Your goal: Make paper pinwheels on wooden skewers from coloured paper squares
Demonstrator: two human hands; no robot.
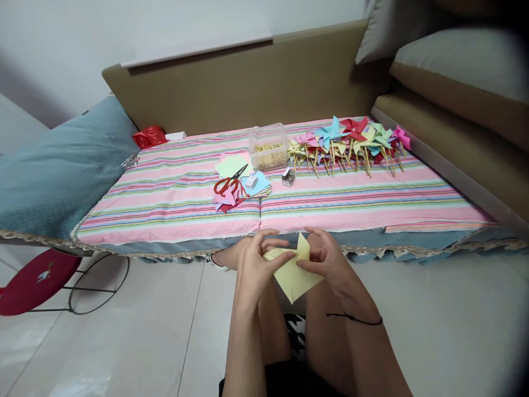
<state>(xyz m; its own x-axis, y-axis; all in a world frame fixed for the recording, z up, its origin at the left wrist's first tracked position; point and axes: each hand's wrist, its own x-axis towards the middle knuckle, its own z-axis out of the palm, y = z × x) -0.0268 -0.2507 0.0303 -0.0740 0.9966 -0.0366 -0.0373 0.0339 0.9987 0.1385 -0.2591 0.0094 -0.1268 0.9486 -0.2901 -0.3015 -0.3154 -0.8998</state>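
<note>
A pale yellow paper square [298, 280] with slits and one raised corner is held above my lap. My left hand [261, 266] pinches its left side, thumb on top. On the right side my right hand [324, 258] grips the same paper, thumb pressed near the middle and fingers behind it. Beyond my hands, red-handled scissors [225, 186] lie on paper sheets and pink paper pieces [226, 199]. A small open box [288, 177] with tiny metal bits stands right of a blue paper stack [259, 183].
A clear plastic box [268, 149] holds many short wooden sticks. Finished paper pinwheels [351, 138] on sticks lie heaped at the right of the striped sofa cover [173, 193]. A red plastic bag [149, 137] sits at the back left. A red stool [41, 281] stands at the left.
</note>
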